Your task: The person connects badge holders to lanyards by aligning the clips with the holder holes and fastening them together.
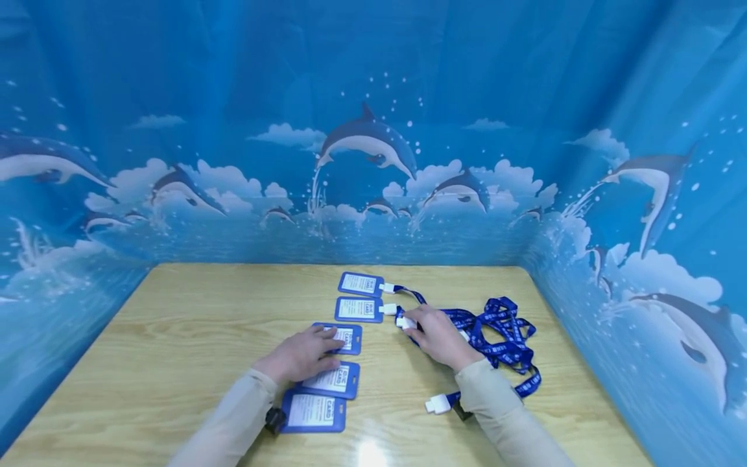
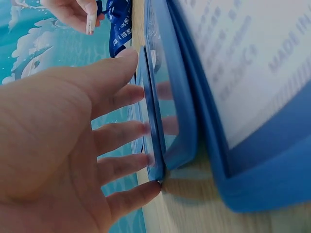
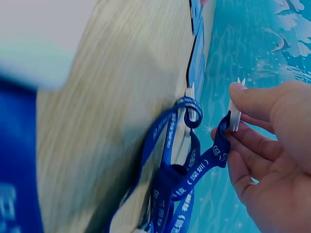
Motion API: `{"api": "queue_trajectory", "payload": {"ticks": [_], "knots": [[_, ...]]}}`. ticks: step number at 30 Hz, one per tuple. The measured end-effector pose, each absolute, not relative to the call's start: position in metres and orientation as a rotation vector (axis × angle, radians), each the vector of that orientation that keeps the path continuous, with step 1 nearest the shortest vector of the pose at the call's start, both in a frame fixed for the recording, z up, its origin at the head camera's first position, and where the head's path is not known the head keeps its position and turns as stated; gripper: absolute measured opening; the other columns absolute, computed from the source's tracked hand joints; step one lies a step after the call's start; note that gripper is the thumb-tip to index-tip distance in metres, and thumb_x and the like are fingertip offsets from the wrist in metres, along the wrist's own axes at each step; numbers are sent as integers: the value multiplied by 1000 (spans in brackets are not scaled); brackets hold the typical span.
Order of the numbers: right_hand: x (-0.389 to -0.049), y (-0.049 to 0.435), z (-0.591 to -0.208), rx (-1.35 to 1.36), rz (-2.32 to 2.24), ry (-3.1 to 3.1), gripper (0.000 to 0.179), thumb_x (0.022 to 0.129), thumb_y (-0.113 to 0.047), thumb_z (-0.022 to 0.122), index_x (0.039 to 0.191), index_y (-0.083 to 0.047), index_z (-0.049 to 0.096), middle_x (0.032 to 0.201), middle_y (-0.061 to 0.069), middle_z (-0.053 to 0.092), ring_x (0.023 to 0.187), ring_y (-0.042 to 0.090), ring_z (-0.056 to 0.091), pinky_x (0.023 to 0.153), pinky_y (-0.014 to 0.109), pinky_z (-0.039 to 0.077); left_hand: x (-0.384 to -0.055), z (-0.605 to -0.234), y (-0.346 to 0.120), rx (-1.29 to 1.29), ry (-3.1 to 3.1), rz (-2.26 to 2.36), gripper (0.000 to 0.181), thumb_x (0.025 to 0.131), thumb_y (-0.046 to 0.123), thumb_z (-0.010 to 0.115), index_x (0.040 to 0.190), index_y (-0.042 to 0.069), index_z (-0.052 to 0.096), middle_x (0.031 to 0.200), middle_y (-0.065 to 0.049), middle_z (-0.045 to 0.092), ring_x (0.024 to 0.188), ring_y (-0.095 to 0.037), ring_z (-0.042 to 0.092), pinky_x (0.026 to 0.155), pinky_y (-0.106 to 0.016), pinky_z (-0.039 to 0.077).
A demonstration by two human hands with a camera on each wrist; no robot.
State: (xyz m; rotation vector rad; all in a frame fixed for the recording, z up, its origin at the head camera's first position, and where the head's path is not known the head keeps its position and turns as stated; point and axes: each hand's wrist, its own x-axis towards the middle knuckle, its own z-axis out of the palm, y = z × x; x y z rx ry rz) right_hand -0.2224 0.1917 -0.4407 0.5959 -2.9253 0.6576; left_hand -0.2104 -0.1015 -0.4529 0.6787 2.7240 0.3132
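The fingertips of my left hand (image 1: pixel 303 355) rest on a blue badge holder (image 1: pixel 350 337) with a white card inside, fingers loosely spread in the left wrist view. Just in front of that hand's wrist lie two more badge holders, one middle (image 1: pixel 344 379) and one nearest (image 1: pixel 314 412), their edges overlapping. Thumb and fingers of my right hand (image 1: pixel 440 335) pinch the white plastic clip (image 3: pixel 234 116) of a blue lanyard (image 3: pixel 204 167), held raised off the table. The lanyard's printed strap trails down from the clip into a tangle.
Two badge holders, a far one (image 1: pixel 360 284) and a nearer one (image 1: pixel 357 309), lie at the back with white clips attached. A pile of blue lanyards (image 1: pixel 504 331) spreads at the right. Another white clip (image 1: pixel 438 404) lies near my right sleeve. Dolphin-print curtains (image 1: pixel 367 214) edge the table.
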Motion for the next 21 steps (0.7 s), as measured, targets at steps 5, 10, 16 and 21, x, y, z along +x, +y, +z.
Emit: {"api": "queue_trajectory", "payload": {"ticks": [5, 10, 16, 21], "knots": [[-223, 186, -445, 628, 681, -2906, 33, 91, -12, 75, 121, -1, 71, 110, 11, 70, 99, 25, 68, 88, 41, 59, -209, -454, -97, 691, 2741, 319, 48, 99, 46, 60, 143, 25, 59, 159, -6, 43, 150, -36, 33, 120, -59, 33], [-224, 182, -447, 648, 646, -2940, 33, 89, -15, 77, 120, -3, 72, 108, 8, 69, 98, 22, 67, 87, 38, 59, -209, -452, -93, 722, 2746, 311, 48, 99, 45, 60, 142, 24, 60, 158, -8, 45, 149, -37, 35, 119, -59, 34], [-225, 179, -450, 689, 617, -2964, 34, 89, -18, 77, 120, -4, 73, 106, 6, 70, 97, 20, 66, 87, 37, 59, -210, -451, -89, 723, 2746, 305, 48, 98, 45, 62, 141, 24, 60, 157, -8, 46, 148, -37, 36, 118, -59, 35], [-224, 177, -454, 697, 605, -2955, 33, 87, -17, 78, 117, -4, 74, 105, 7, 70, 97, 20, 66, 87, 37, 59, -209, -453, -87, 713, 2743, 301, 46, 99, 45, 61, 141, 26, 60, 158, -5, 45, 149, -35, 35, 118, -58, 35]]}}
